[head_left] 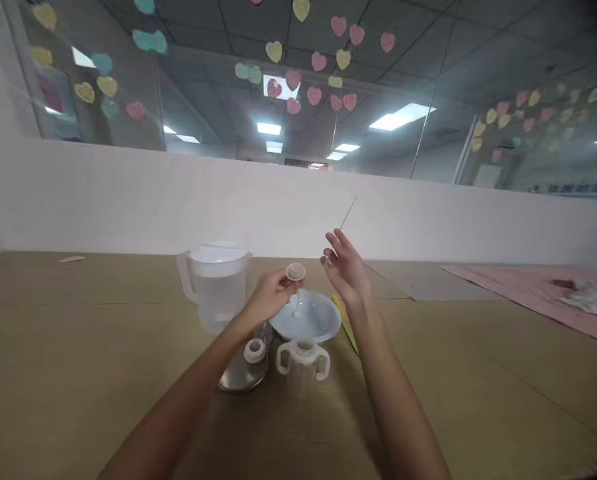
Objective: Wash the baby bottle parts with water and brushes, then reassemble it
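My left hand (272, 295) grips a small round whitish cap (295, 271) with a short stem below it, above a white bowl (318, 319). Raised to the right of the bowl, my right hand (344, 263) pinches a thin wire-like stick (349, 212) that points up. A clear bottle with two white handles (304, 353) stands in front of the bowl. To its left, a white ring-shaped collar (255, 351) rests on a round metal tray (241, 377). My left forearm hides part of the tray.
Behind my left hand stands a clear lidded pitcher (221, 287). A yellow-green utensil (345, 323) lies right of the bowl. At the far right, a pink cloth (528, 290) holds a crumpled whitish cloth (595, 297). A flat, pale piece (72, 259) lies at the back left.
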`<state>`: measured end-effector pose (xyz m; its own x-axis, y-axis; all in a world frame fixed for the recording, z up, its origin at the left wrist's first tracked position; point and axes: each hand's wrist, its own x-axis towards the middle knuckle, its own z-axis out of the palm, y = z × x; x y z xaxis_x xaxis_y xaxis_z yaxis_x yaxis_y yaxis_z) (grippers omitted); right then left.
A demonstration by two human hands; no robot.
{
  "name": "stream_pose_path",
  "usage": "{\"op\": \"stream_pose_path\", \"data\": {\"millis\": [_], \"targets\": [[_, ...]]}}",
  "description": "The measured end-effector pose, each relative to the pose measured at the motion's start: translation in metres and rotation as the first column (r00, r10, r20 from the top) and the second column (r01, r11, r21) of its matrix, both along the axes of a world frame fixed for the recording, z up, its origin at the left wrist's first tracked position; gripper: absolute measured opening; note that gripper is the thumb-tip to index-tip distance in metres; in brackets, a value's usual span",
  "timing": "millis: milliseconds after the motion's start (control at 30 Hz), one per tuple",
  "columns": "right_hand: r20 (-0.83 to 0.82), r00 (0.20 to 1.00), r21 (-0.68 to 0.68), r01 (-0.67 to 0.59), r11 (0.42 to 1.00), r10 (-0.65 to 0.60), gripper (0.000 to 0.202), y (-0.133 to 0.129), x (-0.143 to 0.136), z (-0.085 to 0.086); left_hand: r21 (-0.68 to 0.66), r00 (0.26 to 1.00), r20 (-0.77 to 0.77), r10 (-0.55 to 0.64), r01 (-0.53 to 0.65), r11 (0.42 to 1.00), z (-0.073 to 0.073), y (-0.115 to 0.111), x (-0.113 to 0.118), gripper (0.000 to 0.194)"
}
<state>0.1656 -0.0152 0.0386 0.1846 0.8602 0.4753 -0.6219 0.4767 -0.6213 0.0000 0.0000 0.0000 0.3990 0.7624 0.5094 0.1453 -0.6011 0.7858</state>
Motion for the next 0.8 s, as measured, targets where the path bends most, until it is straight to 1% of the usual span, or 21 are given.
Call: {"op": "stream_pose_path", "data": {"millis": [67,167,300,467,633,800], "targets": [[0.083,0.996,0.05,0.024,0.998,-0.028,0.033,-0.007,-0.003,0.004,-0.039,0.999,0.027,-0.024,0.025,0.999,-0.001,-0.001,0.004,0.03],[0.205,0.974,0.127,0.069,0.989,-0.095,0.03,-0.015,-0.008,0.009,-0.063,0.999,0.035,-0.035,0.037,0.997,-0.002,-0.002,0.007,0.03],[0.329,0.922,0.213,0.136,0.968,-0.202,0.026,-0.02,-0.013,0.009,-0.031,1.0,-0.02,-0.01,0.009,0.999,0.0,-0.006,0.008,0.029],[0.458,0.834,0.271,0.2,0.942,-0.309,0.02,-0.016,-0.012,0.005,0.0,0.999,-0.046,-0.003,0.003,1.0,0.003,-0.008,0.011,0.029],[0.527,0.776,0.319,0.197,0.927,-0.346,0.018,-0.014,-0.012,0.004,0.074,0.997,-0.07,0.038,-0.033,0.997,0.0,-0.001,0.009,0.026],[0.592,0.718,0.319,0.209,0.924,-0.367,0.016,-0.015,-0.009,0.004,0.136,0.995,-0.07,0.075,-0.065,0.989,0.001,0.001,0.007,0.029]]}}
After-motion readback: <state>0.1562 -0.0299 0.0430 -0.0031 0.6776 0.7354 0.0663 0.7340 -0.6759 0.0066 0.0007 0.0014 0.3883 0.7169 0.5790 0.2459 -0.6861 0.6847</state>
